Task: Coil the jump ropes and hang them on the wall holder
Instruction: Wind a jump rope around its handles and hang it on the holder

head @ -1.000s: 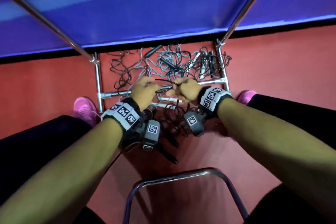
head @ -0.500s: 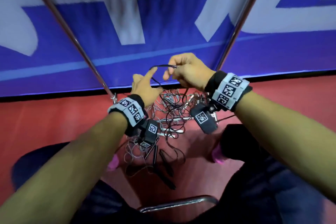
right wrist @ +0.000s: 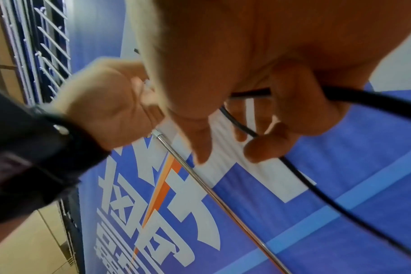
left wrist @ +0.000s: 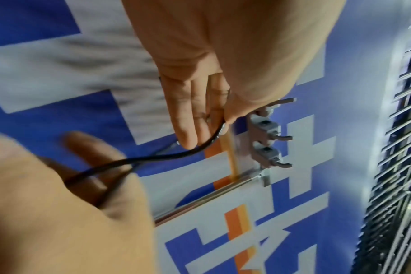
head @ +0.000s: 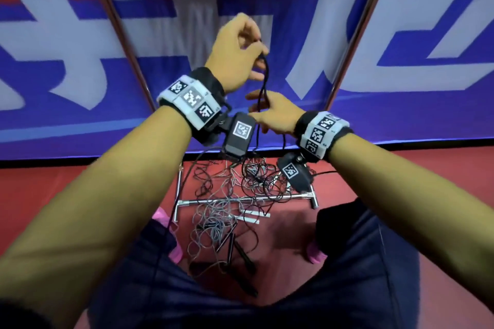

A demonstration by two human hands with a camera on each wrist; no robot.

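A thin black jump rope [head: 263, 80] hangs doubled between my two hands in front of the banner. My left hand [head: 258, 52] is the upper one and pinches the top of the rope's bend between thumb and fingertips [left wrist: 219, 128]. My right hand [head: 263, 109] is just below, its fingers curled round the two strands [right wrist: 249, 92]. The strands drop past the wrist cameras into a tangled pile of black and grey ropes [head: 235, 195] on the red floor. A wall holder with metal hooks [left wrist: 271, 140] shows beyond my left hand [left wrist: 200, 103].
A blue and white banner [head: 80, 67] on slanted metal poles [head: 120, 35] fills the wall ahead. A chrome floor frame [head: 294, 197] crosses the rope pile. Black handles [head: 240, 251] and white handles [head: 251, 215] lie between my pink shoes [head: 175, 252]. A barred rack [left wrist: 399, 148] stands right of the hooks.
Both hands rose from the floor pile with the black rope. The left hand went up above the right, which had been the higher one. My view tilted up to the banner.
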